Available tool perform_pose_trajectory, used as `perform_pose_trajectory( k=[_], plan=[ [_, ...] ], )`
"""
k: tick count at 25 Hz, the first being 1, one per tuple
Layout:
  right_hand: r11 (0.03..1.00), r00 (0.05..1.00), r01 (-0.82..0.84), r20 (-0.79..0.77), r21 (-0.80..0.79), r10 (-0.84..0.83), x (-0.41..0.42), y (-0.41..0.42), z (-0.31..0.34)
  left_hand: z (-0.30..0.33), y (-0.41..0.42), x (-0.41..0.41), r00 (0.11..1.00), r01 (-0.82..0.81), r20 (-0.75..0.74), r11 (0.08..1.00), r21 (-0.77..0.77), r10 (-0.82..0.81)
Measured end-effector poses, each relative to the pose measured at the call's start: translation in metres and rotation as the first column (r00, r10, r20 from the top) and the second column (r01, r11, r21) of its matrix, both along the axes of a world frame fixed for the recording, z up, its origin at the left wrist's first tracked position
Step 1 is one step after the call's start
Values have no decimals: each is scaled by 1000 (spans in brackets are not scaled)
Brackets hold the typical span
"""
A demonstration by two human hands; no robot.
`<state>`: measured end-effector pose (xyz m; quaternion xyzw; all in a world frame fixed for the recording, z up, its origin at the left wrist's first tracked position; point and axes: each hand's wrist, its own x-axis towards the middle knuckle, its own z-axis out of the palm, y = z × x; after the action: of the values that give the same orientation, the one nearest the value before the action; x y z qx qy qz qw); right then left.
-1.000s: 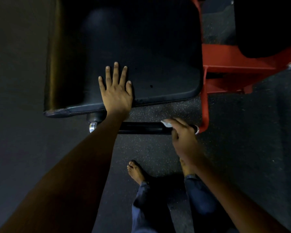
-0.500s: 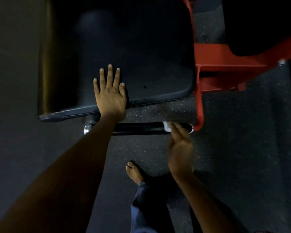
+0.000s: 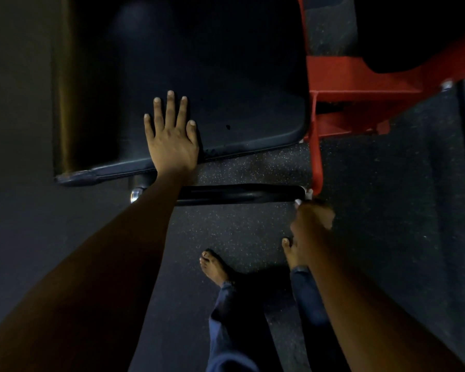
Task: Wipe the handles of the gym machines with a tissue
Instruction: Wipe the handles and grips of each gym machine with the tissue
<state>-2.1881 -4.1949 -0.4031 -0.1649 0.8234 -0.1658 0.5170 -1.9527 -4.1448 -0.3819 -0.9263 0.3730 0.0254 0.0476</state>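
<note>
Left hand [image 3: 172, 138]: flat on seat pad [image 3: 226, 76], bracing. Right hand [image 3: 313, 221]: blurred, pinching tissue [image 3: 298, 202] at handle [image 3: 242, 194] end, 3 o'clock; wrap fully, stroke toward 9 o'clock.

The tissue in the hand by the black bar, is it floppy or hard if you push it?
Probably floppy: the tissue shows only as a small white scrap at the right hand, bunched by the black handle. It likely weighs almost nothing. It may tear if rubbed hard against the red frame.
</note>
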Motion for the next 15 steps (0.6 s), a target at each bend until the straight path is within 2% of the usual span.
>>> perform_pose_trajectory(
  k=[1, 5, 6, 9, 11, 12, 13, 15],
  plan=[
    [999, 999, 42, 16, 14, -42, 3, 1, -1, 0, 0, 1, 1000, -1, 5, 1000, 3, 1],
    [999, 984, 39, 174, -37, -32, 20, 27, 26, 0, 0, 2, 1000, 5, -2, 1000, -18, -5],
    [999, 986, 0, 168, -48, 8, 18, 26, 26, 0, 0, 1, 1000, 6, -7, 1000, -17, -6],
    [987, 988, -146, -65, -59, 143, 7, 2, 17, 1, 1, 1, 1000, 6, -17, 1000, -21, -7],
    [960, 973, -221, -111, -170, 204, 9, 3, 16, 0, 1, 0, 1000, -1, -7, 1000, -19, 1],
    [902, 944, -325, -148, -284, 293, 13, 15, 23, 0, 1, -1, 1000, -1, 0, 1000, -16, 1],
    [795, 896, -440, -152, -417, 416, 17, 33, 34, 0, 1, -1, 1000, 0, 5, 1000, -16, 0],
    [602, 796, -550, -146, -579, 587, 16, 64, 48, 0, 1, 0, 1000, -2, -2, 1000, -23, 2]
  ],
)
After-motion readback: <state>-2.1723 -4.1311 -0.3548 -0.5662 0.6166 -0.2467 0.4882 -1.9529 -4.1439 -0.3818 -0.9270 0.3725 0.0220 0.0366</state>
